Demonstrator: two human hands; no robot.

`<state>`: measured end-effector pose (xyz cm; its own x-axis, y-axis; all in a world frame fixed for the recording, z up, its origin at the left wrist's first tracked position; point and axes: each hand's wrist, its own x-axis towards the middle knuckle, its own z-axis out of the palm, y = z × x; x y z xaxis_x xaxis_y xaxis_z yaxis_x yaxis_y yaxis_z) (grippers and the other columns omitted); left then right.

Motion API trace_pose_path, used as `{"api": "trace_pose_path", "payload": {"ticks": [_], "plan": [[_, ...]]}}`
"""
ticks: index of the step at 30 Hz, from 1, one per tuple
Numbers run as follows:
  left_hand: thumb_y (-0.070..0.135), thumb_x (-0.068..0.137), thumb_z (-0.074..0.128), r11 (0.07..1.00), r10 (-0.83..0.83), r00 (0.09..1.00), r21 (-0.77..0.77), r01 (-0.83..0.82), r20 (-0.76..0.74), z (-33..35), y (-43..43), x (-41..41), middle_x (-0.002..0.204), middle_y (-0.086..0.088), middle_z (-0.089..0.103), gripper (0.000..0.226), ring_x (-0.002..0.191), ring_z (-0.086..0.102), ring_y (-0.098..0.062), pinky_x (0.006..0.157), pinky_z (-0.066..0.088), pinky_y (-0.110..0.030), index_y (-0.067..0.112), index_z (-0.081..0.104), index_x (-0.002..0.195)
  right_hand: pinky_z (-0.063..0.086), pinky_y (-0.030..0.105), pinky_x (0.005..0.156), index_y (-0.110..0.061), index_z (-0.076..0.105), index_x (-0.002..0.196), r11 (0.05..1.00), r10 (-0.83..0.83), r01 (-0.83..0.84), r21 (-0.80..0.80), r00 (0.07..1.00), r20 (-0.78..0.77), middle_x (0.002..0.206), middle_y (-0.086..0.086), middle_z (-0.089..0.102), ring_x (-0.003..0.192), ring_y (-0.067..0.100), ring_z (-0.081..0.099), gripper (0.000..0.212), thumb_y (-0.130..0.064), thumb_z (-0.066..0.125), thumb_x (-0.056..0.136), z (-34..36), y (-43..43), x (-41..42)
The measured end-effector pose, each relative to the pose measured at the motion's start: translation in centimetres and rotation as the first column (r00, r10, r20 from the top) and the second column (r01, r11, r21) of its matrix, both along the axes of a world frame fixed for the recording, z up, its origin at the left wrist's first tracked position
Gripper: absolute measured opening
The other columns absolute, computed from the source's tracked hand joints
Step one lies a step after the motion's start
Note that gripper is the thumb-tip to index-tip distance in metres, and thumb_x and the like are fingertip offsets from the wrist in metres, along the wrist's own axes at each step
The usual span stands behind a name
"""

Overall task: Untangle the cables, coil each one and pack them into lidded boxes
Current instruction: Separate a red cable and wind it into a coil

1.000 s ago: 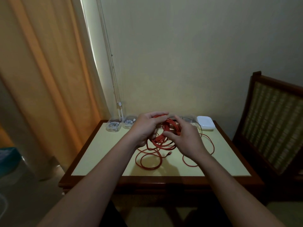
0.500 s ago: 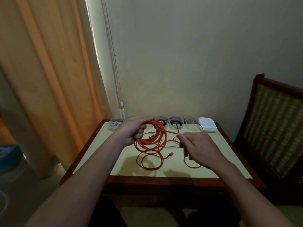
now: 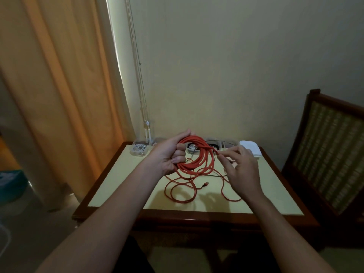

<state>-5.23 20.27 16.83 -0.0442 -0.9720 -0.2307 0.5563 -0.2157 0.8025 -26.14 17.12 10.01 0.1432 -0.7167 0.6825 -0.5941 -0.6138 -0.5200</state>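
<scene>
A long red cable (image 3: 204, 160) is partly wound into a coil held above the table. My left hand (image 3: 171, 154) grips the coil's left side with curled fingers. My right hand (image 3: 239, 166) pinches a strand of the same cable just right of the coil. The loose rest of the cable (image 3: 181, 194) lies in loops on the tabletop, its plug end (image 3: 204, 184) among them. A thin dark cable (image 3: 214, 175) runs under the loops. A row of clear boxes stands at the back edge: one holds a white cable (image 3: 138, 149), another a black cable (image 3: 192, 147).
A small wooden table with a pale top (image 3: 122, 178) stands against the wall. White lids (image 3: 251, 148) are stacked at its back right corner. A wooden chair (image 3: 332, 146) stands to the right, an orange curtain (image 3: 59, 85) hangs on the left.
My left hand has raised the coil and shifted right. My right hand has moved up and pinches a strand by the coil. The view has tilted down slightly.
</scene>
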Motion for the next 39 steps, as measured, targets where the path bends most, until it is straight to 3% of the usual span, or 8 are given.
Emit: {"api": "trace_pose_path", "payload": {"ticks": [7, 11, 14, 18, 24, 28, 36, 39], "plan": [[0.026, 0.092, 0.069, 0.991, 0.128, 0.992, -0.023, -0.129, -0.013, -1.0, -0.6, -0.9, 0.047, 0.006, 0.034, 0.015, 0.029, 0.021, -0.003, 0.026, 0.016, -0.016, 0.011, 0.069, 0.088, 0.055, 0.022, 0.066, -0.017, 0.081, 0.100, 0.910, 0.199, -0.306, 0.279, 0.914, 0.354, 0.079, -0.005, 0.078, 0.075, 0.012, 0.074, 0.012, -0.015, 0.072, 0.093, 0.2, 1.7, 2.8], [0.026, 0.090, 0.072, 0.963, 0.269, 0.963, -0.028, -0.269, 0.010, -1.7, -1.0, -0.6, 0.051, 0.005, 0.035, 0.015, 0.032, 0.021, -0.004, 0.029, 0.015, -0.017, 0.011, 0.069, 0.089, 0.058, 0.035, 0.088, 0.001, 0.077, 0.103, 0.567, 0.243, -0.706, 0.424, 0.635, 0.733, 0.102, 0.014, 0.076, 0.096, 0.028, 0.071, 0.031, 0.011, 0.050, 0.091, 1.0, 2.1, 3.1], [0.025, 0.089, 0.074, 0.949, 0.316, 0.949, -0.020, -0.316, 0.015, -2.3, -1.1, -0.5, 0.053, 0.005, 0.034, 0.015, 0.033, 0.020, -0.004, 0.028, 0.015, -0.017, 0.012, 0.066, 0.091, 0.054, 0.045, 0.100, 0.012, 0.063, 0.119, 0.325, 0.132, -0.893, 0.311, 0.368, 0.920, 0.115, 0.027, 0.068, 0.103, 0.032, 0.067, 0.043, 0.000, 0.042, 0.083, 1.3, 2.2, 3.1], [0.025, 0.090, 0.073, 0.958, 0.286, 0.958, 0.003, -0.286, 0.003, -2.3, -1.0, -0.4, 0.055, 0.005, 0.032, 0.015, 0.034, 0.019, -0.004, 0.028, 0.015, -0.017, 0.012, 0.068, 0.086, 0.057, 0.042, 0.095, 0.001, 0.070, 0.114, 0.463, 0.093, -0.782, 0.417, 0.511, 0.855, 0.110, 0.020, 0.074, 0.102, 0.030, 0.072, 0.037, -0.024, 0.044, 0.108, 1.7, 2.3, 3.0], [0.025, 0.089, 0.074, 0.947, 0.321, 0.945, -0.044, -0.318, 0.066, -2.5, -0.6, -0.9, 0.051, 0.005, 0.035, 0.018, 0.035, 0.020, -0.004, 0.031, 0.014, -0.017, 0.010, 0.070, 0.098, 0.062, 0.040, 0.086, -0.020, 0.080, 0.101, 0.802, 0.076, -0.337, 0.492, 0.876, 0.476, 0.087, -0.003, 0.079, 0.085, 0.018, 0.076, 0.013, -0.019, 0.069, 0.096, 0.9, 1.8, 2.7], [0.025, 0.089, 0.074, 0.959, 0.284, 0.957, -0.030, -0.283, 0.052, -2.8, -0.4, -1.6, 0.049, 0.006, 0.034, 0.022, 0.032, 0.020, -0.005, 0.029, 0.015, -0.018, 0.008, 0.068, 0.102, 0.063, 0.038, 0.080, -0.014, 0.080, 0.102, 0.815, -0.020, -0.312, 0.488, 0.827, 0.562, 0.083, -0.002, 0.079, 0.079, 0.016, 0.076, 0.014, -0.016, 0.077, 0.089, 0.5, 1.4, 3.2], [0.024, 0.090, 0.073, 0.909, 0.413, 0.904, -0.111, -0.402, 0.110, -2.6, 0.0, -2.4, 0.050, 0.005, 0.035, 0.016, 0.037, 0.022, -0.006, 0.033, 0.015, -0.018, 0.014, 0.065, 0.080, 0.056, 0.043, 0.083, 0.004, 0.069, 0.100, 0.548, -0.115, -0.725, 0.417, 0.429, 0.896, 0.094, 0.021, 0.071, 0.084, 0.031, 0.068, 0.029, -0.020, 0.054, 0.097, 2.0, 2.3, 4.5], [0.027, 0.090, 0.074, 0.900, 0.432, 0.888, -0.130, -0.415, 0.156, -2.8, 0.0, -2.8, 0.050, 0.005, 0.036, 0.016, 0.039, 0.024, -0.006, 0.034, 0.017, -0.018, 0.014, 0.068, 0.083, 0.055, 0.040, 0.084, 0.001, 0.074, 0.100, 0.585, -0.053, -0.642, 0.495, 0.579, 0.813, 0.093, 0.017, 0.076, 0.084, 0.028, 0.072, 0.026, -0.024, 0.070, 0.092, 1.7, 2.5, 4.7]]}}
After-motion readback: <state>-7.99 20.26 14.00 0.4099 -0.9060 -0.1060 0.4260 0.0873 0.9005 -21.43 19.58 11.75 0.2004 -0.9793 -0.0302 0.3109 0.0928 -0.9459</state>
